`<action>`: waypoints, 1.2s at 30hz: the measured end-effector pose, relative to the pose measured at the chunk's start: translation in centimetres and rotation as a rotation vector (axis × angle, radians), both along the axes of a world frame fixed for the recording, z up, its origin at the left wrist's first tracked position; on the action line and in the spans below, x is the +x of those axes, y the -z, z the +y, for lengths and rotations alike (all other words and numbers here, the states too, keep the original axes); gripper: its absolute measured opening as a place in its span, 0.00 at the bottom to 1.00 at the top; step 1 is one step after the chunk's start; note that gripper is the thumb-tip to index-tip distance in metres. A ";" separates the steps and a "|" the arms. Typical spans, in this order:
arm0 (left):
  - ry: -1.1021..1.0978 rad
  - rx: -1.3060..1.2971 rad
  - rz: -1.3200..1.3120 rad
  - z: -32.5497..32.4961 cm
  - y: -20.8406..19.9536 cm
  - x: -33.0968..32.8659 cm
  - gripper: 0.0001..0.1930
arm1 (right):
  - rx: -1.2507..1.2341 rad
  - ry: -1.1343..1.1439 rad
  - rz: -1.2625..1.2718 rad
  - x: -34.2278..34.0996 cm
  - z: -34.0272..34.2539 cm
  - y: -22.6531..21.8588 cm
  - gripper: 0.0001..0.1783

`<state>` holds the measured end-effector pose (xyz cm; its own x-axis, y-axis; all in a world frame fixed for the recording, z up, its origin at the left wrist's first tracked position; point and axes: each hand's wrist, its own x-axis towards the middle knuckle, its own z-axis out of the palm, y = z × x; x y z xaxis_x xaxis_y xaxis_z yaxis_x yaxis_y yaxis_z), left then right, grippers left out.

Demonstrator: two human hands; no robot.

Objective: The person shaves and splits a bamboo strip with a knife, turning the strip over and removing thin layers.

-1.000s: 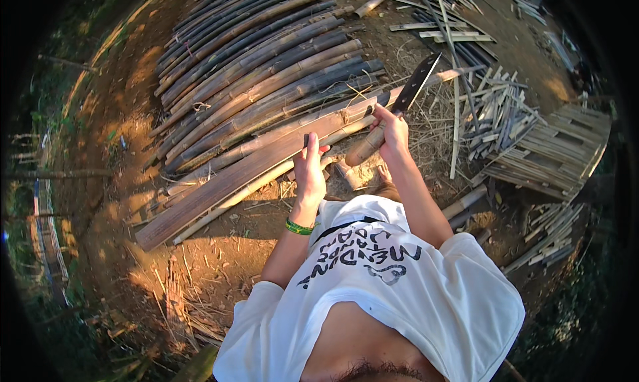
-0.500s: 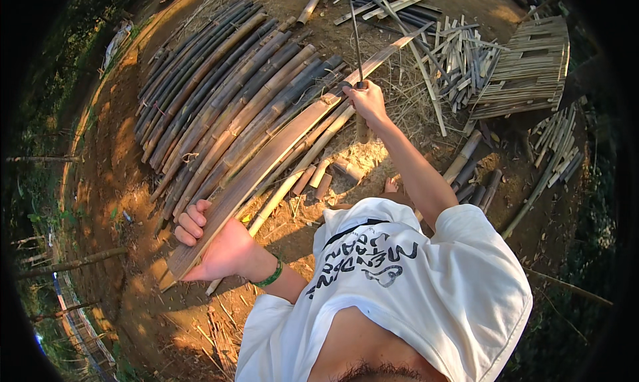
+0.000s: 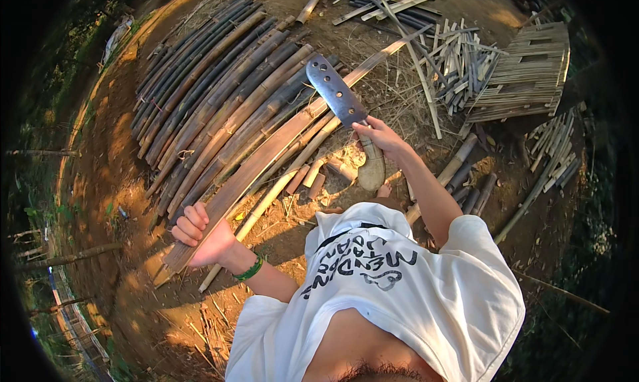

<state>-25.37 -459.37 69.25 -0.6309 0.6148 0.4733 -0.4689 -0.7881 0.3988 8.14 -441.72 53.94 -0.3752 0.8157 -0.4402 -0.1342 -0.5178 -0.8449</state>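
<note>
A long split bamboo slat (image 3: 266, 152) slants from the lower left up to the far right. My left hand (image 3: 205, 235) is closed around its near end, fingers curled over the far edge and thumb side beneath. In my right hand (image 3: 381, 139) is a cleaver (image 3: 335, 89) with a broad, dark metal blade pierced by several holes. Its blade, showing its flat face, points up and left and overlaps the slat in view; whether they touch I cannot tell. A wide, pale handle end appears below my right fist.
Beyond the slat lies a large row of bamboo poles (image 3: 219, 92). Short bamboo offcuts (image 3: 311, 175) rest on the ground before me. At the far right are a heap of thin strips (image 3: 459, 69) and a slatted bamboo panel (image 3: 526, 72). A pale pole (image 3: 273, 205) runs beside the slat.
The cleaver has turned from edge-on to showing its broad face, its tip swinging left. My right hand has moved slightly right and nearer. The left hand still grips the slat.
</note>
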 end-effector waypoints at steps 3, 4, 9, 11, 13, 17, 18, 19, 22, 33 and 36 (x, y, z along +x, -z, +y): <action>-0.002 -0.022 0.031 -0.3 0.8 -0.4 0.35 | -0.155 0.077 -0.144 1.0 3.0 2.5 0.13; -0.019 -0.038 0.034 -0.6 1.0 -0.4 0.35 | -0.135 0.045 -0.136 0.9 3.4 2.7 0.13; -0.015 0.005 0.094 -1.0 0.5 -0.6 0.36 | -0.052 -0.279 -0.149 -1.2 0.0 0.8 0.13; 0.034 0.042 0.123 -1.6 -0.4 -1.1 0.36 | -0.063 -0.412 -0.037 -0.8 -0.5 0.3 0.14; 0.094 0.066 0.131 -1.6 -0.7 -0.6 0.36 | -0.192 -0.239 -0.006 0.0 1.0 -0.9 0.14; 0.071 0.043 0.084 -0.2 -0.3 0.4 0.37 | -0.055 -0.389 -0.078 -0.7 1.0 -1.8 0.09; 0.043 0.008 0.063 -0.4 -0.4 0.5 0.37 | 0.001 -0.594 -0.121 -0.7 -0.2 -2.6 0.11; 0.016 -0.026 0.043 -0.2 -0.1 0.1 0.37 | 0.027 -0.642 -0.135 -0.7 0.1 -2.5 0.14; 0.035 0.007 0.101 0.6 0.1 0.1 0.37 | -0.122 -0.135 -0.034 -0.1 3.2 -0.2 0.11; 0.214 0.098 0.098 1.2 0.7 -0.9 0.38 | -0.096 -0.195 -0.115 0.4 1.5 0.4 0.14; 0.196 0.080 0.152 0.9 0.5 -1.2 0.38 | 0.134 -0.689 -0.196 0.0 -0.6 -2.5 0.14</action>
